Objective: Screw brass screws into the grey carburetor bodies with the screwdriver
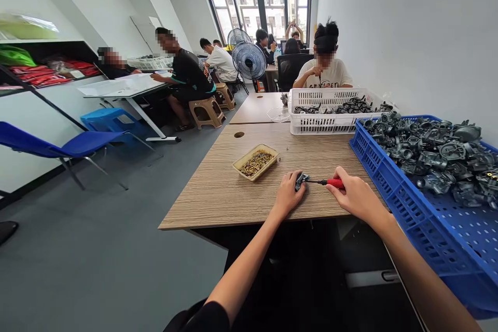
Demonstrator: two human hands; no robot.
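My left hand (288, 193) is closed around a small grey metal part, which looks like a carburetor body (302, 180), and holds it against the wood-grain table (218, 192). In my right hand (356, 192) is a screwdriver (335, 183) with a red handle. Its dark shaft points left, and the tip meets the metal part; the exact contact spot is too small to make out. Beyond my left hand stands a shallow cream tray (241, 170) of small brass-coloured pieces. Two tiny metal bits lie just right of that tray.
At my right a blue crate (412, 223) holds many grey metal castings. Behind the table's middle stands a white slotted basket (330, 125) with dark parts. Across from me sits a person (327, 70). Left are a blue chair (89, 140), a fan (249, 60) and other seated people.
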